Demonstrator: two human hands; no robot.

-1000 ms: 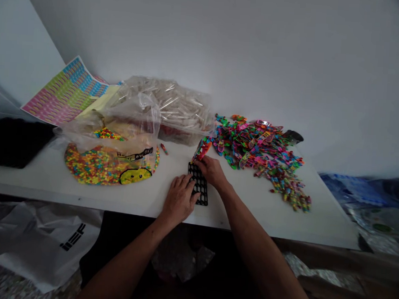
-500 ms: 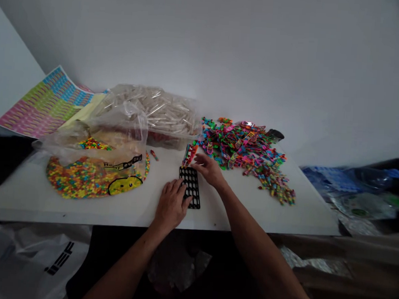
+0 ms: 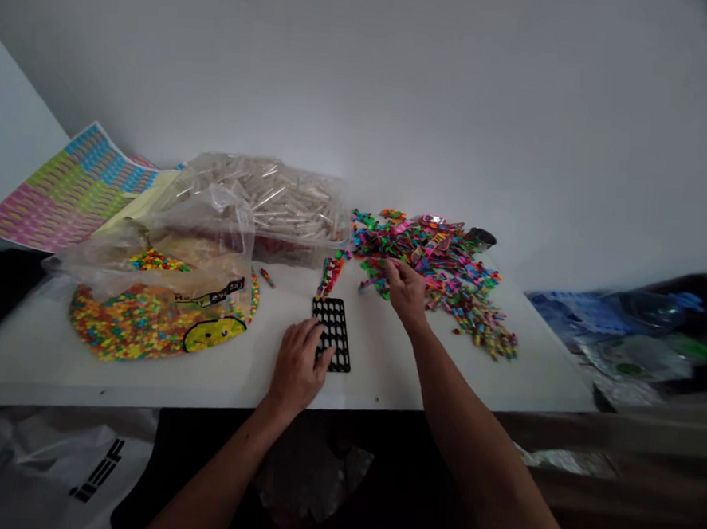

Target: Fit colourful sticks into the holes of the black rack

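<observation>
Away from the black rack (image 3: pixel 346 336) goes the right hand (image 3: pixel 405 294): half a second ago it was at the rack's far end, and now it is at the near left edge of the heap of toys (image 3: pixel 432 249). The whole view has shifted slightly as well.

Nearest, below the edge of the table (image 3: pixel 378 346), hangs a white bag (image 3: pixel 90 456) with dark lettering. On the table, the left hand (image 3: pixel 298 363) rests over the rack's left side, fingers loosely spread, thumb reaching across the near part; it touches the rack but does not close round it. The rack lies flat, with several rows of holes uncovered.

To the left sits a bag of sweets (image 3: pixel 147 316), and between it and the rack one small tube (image 3: pixel 267 278) lies alone. At the rack's far left corner is a colourful piece (image 3: pixel 330 277); whether it stands or lies is unclear.

The right hand has thumb and fingers drawn together among the toys; I cannot tell whether it has hold of one. This step looks like picking from the heap. It seems to call for a narrow pinch on a single piece, lifted free of its neighbours, with the left hand keeping the rack steady.

Farther back stands a clear tub of tubes (image 3: pixel 297 205), a printed sheet (image 3: pixel 70 191) to its left.
</observation>
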